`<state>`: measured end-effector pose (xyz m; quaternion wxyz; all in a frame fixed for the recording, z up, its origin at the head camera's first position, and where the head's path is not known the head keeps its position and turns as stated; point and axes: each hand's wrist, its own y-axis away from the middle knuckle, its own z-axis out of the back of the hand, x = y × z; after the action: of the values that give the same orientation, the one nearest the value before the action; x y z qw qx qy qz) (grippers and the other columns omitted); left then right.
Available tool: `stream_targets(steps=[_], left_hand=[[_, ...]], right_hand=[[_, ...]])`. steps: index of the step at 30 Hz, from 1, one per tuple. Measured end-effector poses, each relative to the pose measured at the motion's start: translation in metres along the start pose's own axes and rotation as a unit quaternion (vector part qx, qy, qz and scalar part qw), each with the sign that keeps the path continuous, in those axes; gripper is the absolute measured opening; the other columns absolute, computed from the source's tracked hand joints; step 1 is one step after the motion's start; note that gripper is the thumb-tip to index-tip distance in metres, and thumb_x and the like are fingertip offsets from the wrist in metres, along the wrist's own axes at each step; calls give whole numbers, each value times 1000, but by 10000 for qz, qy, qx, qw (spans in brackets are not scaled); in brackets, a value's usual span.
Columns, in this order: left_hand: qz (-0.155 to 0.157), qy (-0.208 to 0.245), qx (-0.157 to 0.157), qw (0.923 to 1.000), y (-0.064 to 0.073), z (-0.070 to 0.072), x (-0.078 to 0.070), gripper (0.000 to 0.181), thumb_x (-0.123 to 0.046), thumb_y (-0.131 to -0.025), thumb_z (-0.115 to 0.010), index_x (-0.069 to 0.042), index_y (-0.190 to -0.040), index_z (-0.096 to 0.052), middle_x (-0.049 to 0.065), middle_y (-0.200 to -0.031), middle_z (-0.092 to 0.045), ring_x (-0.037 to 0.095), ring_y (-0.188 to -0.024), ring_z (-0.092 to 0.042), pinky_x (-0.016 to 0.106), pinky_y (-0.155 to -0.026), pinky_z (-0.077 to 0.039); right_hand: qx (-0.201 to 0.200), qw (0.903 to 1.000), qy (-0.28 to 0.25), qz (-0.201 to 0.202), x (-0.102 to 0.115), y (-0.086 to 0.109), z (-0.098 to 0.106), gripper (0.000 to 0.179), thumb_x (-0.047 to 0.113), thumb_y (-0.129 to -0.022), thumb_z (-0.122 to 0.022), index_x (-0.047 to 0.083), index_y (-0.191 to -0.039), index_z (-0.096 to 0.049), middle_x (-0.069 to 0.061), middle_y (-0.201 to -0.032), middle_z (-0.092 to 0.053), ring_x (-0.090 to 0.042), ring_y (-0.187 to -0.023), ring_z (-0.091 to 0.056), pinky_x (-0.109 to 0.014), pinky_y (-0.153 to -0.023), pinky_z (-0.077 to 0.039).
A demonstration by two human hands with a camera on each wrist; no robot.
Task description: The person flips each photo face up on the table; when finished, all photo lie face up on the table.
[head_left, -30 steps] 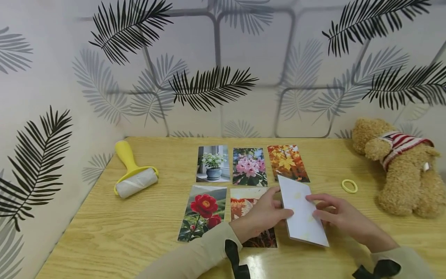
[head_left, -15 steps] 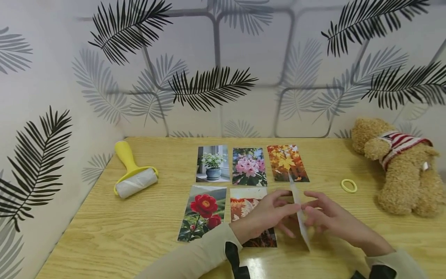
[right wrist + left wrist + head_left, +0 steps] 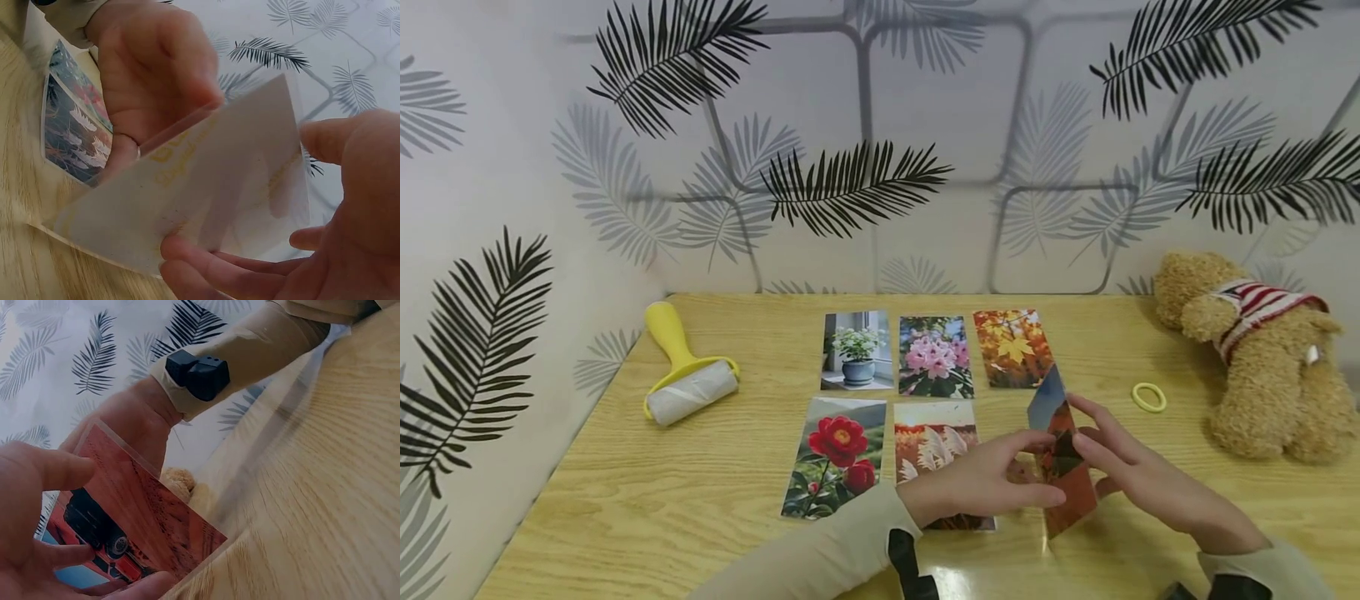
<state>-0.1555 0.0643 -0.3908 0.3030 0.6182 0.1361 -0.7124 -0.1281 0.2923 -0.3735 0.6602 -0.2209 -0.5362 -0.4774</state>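
Note:
A photo card (image 3: pixel 1071 500) with a white back stands upright on its edge between my hands, near the table's front. Its picture, seen in the left wrist view, has a dark and red vehicle on reddish ground. My left hand (image 3: pixel 988 482) has its fingers spread along the picture side, thumb apart from the other fingers. My right hand (image 3: pixel 1157 487) holds the card at its right side, with fingertips against the white back (image 3: pixel 237 181). To the left lie a pampas grass photo (image 3: pixel 932 433), partly under my left arm, and a red flower photo (image 3: pixel 838 450).
Behind lie photos of a potted plant (image 3: pixel 856 350), pink flowers (image 3: pixel 936 354) and maple leaves (image 3: pixel 1011 346). A yellow-handled lint roller (image 3: pixel 692 392) lies left. At right are a yellow ring (image 3: pixel 1149 397) and a teddy bear (image 3: pixel 1262 367). A patterned wall (image 3: pixel 925 250) rises behind.
The card has turned from showing its white back, through edge-on, to showing its picture in the head view. Both hands have shifted slightly right with it; the photos on the table stay put.

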Motion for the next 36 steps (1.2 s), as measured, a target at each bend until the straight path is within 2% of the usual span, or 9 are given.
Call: stream_targets(steps=[6, 9, 13, 16, 19, 22, 25, 29, 36], left_hand=[[-616, -1155, 379, 9907, -2, 0, 1, 62, -18, -94, -62, -6, -148, -35, 10, -148, -39, 12, -118, -56, 14, -86, -47], [-529, -1437, 535, 9868, -1, 0, 3, 60, -20, -93, -63, -10, -147, -38, 9, -146, -36, 7, -112, -55, 14, -81, -48], [-346, -1871, 638, 9797, 1, -2, 6, 58, -28, -92, -64, -16, -144, -42, 7, -147, -30, 4, -110, -50, 16, -82, -47], [-515, -2722, 617, 9589, 1, -5, 8, 58, -34, -91, -64, -15, -143, -45, 10, -148, -30, 8, -121, -44, 18, -92, -44], [-626, -3503, 601, 9326, 1, -9, 8, 58, -39, -92, -62, -13, -142, -47, 12, -150, -30, 15, -135, -34, 22, -103, -38], [-595, -3948, 712, 9141, 1, -12, 9, 57, -41, -94, -58, -13, -143, -46, 13, -155, -24, 20, -142, -27, 26, -108, -34], [-563, -4372, 770, 8943, 3, -13, 10, 57, -43, -95, -55, -15, -144, -45, 11, -158, -21, 21, -145, -22, 30, -113, -29], [-432, -4822, 725, 8720, 5, -14, 11, 57, -49, -94, -53, -24, -145, -42, 3, -159, -19, 16, -146, -19, 37, -116, -23], [-279, -5148, 409, 8559, 6, -14, 11, 50, -54, -95, -49, -24, -135, -52, -4, -155, -31, 12, -144, -25, 39, -116, -23]], right_hand=[[-143, 9995, 86, 271, -3, 5, 6, 64, 21, -107, -33, 19, -155, 8, -42, -143, -28, -7, -112, -59, -43, -73, -55], [-301, 9972, 442, 518, -8, 8, 11, 65, 18, -106, -37, 24, -156, 4, -38, -151, -16, -16, -120, -57, -51, -80, -52], [-385, 9905, 930, 936, -17, 10, 17, 67, 9, -104, -40, 20, -156, 0, -32, -154, -4, -11, -121, -55, -41, -81, -54], [-299, 9885, 1002, 1096, -20, 10, 19, 70, 0, -101, -42, 10, -155, 2, -36, -139, -32, 6, -100, -58, -28, -69, -53], [-449, 9857, 1335, 923, -20, 10, 17, 72, -2, -98, -48, 2, -153, -1, -20, -97, -60, 5, -67, -55, -26, -53, -47], [-824, 9725, 2087, 629, -20, 11, 14, 73, 3, -95, -56, -2, -151, -9, 4, -63, -49, 0, -46, -35, -25, -43, -36], [-1163, 9533, 2762, 374, -21, 11, 9, 73, 7, -91, -63, -4, -148, -19, 9, -57, -40, 0, -44, -29, -22, -43, -31], [-1266, 9377, 3231, 200, -28, 8, 4, 70, 12, -90, -67, -8, -143, -26, 10, -55, -40, -1, -44, -27, -21, -45, -27], [-1083, 9360, 3350, -10, -40, -1, -1, 70, 21, -90, -68, -11, -139, -31, 10, -54, -43, -1, -45, -31, -21, -47, -28]])
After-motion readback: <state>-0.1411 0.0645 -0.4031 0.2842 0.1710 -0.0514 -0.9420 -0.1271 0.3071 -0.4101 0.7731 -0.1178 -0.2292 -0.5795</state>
